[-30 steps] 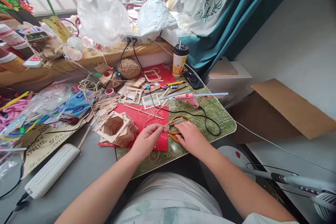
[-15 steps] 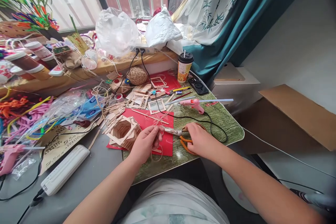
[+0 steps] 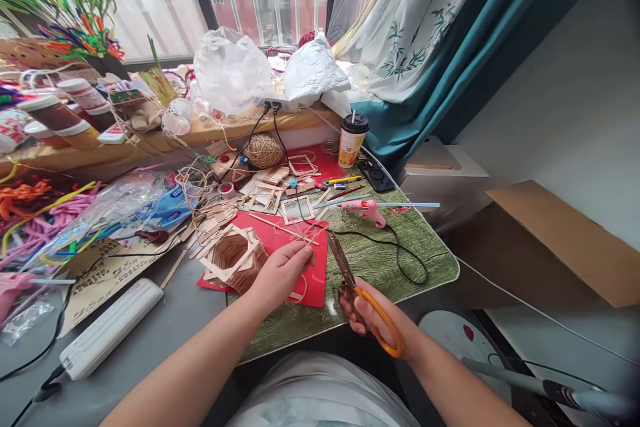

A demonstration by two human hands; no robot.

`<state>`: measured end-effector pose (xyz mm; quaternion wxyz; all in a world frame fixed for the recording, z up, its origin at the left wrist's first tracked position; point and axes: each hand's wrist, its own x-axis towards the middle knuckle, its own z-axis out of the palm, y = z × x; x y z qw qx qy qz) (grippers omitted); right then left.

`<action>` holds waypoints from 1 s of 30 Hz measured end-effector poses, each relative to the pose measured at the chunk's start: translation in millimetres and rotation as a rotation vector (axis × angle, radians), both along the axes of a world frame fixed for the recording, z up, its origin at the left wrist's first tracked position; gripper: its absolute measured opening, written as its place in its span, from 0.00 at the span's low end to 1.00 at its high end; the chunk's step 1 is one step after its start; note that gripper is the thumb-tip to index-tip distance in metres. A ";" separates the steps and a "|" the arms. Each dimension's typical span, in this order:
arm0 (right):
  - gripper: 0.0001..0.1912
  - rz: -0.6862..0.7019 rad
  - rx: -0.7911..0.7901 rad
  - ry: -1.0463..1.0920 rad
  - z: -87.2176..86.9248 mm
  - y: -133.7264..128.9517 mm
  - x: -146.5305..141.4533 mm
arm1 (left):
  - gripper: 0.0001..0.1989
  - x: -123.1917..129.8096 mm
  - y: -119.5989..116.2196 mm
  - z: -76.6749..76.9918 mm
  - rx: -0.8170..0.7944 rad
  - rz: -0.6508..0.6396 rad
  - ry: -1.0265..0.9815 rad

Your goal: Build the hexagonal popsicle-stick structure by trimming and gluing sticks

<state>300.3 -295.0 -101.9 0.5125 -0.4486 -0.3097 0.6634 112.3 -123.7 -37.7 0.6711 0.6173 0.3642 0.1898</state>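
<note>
My right hand [image 3: 361, 312] grips a pair of scissors [image 3: 381, 321] with orange handles; their rusty blades point up and away, apart from my left hand. Over the red sheet [image 3: 320, 280], my left hand [image 3: 289, 268] is closed in a pinch on thin twine [image 3: 302, 292], part of which loops below the fingers. The fingertips themselves are partly hidden. Left of that hand stands a hollow stack of wooden craft sticks [image 3: 239, 260], partly on the red sheet. Loose sticks [image 3: 281, 227] lie just beyond the left hand.
Beyond the hands lie a pink glue gun [image 3: 367, 210] with its black cord, a phone [image 3: 376, 175], a lidded cup [image 3: 353, 141] and a twine ball [image 3: 264, 150]. A white power strip [image 3: 113, 327] is at left. Cardboard boxes [image 3: 565, 240] stand right of the table.
The scissors have moved away from my left hand, toward me, and turned so their blades point upward. My left hand stays over the red sheet. The view has shifted slightly.
</note>
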 end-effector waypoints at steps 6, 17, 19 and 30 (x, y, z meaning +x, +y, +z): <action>0.29 0.102 0.040 -0.168 -0.2 5.0 -0.6 | 0.23 1.6 2.2 -4.8 0.074 -0.012 0.014; 0.31 0.122 0.025 -0.245 7.5 17.4 -12.0 | 0.22 2.0 11.6 16.4 0.173 -0.230 0.184; 0.32 0.083 -0.019 -0.247 5.3 18.8 -15.1 | 0.20 2.9 12.8 17.5 0.179 -0.262 0.194; 0.32 0.031 -0.105 -0.317 6.6 23.4 -17.0 | 0.20 -1.5 12.8 16.3 0.173 -0.287 0.185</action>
